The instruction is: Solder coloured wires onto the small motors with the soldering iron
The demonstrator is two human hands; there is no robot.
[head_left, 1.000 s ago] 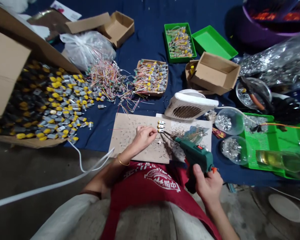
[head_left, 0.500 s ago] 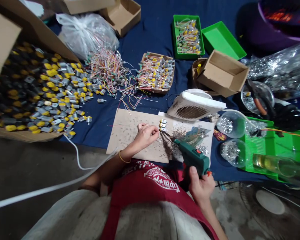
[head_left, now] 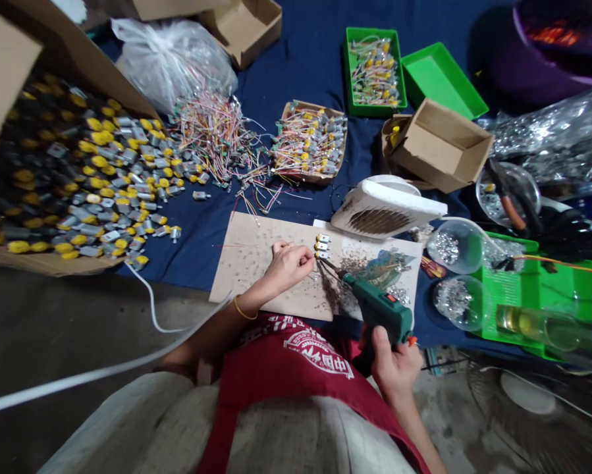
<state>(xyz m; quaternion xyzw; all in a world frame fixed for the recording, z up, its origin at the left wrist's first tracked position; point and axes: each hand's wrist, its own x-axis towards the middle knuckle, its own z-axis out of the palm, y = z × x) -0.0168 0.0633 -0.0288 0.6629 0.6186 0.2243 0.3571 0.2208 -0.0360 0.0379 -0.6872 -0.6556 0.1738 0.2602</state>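
My right hand [head_left: 398, 365] is wrapped round the handle of a green soldering gun [head_left: 382, 306], whose tip points left at a short row of small motors [head_left: 321, 246] with yellow ends. My left hand [head_left: 290, 266] is closed in a pinch right beside that tip, at the near end of the row. What its fingers hold is too small to make out. Under both lies a pale work board [head_left: 246, 263] dotted with dark specks, and a few tiny metal bits lie close to my left fingertips.
Loose motors [head_left: 122, 191] spill from a carton at left, beside a heap of wired connectors [head_left: 211, 138]. A white fan unit [head_left: 389, 207] stands behind the board. Bowls of metal parts [head_left: 456, 303] and green trays [head_left: 517, 296] are at right. A white cable [head_left: 103, 372] crosses the left front.
The view has shifted very slightly. Both hands, the soldering gun and the row of motors stay practically in place.
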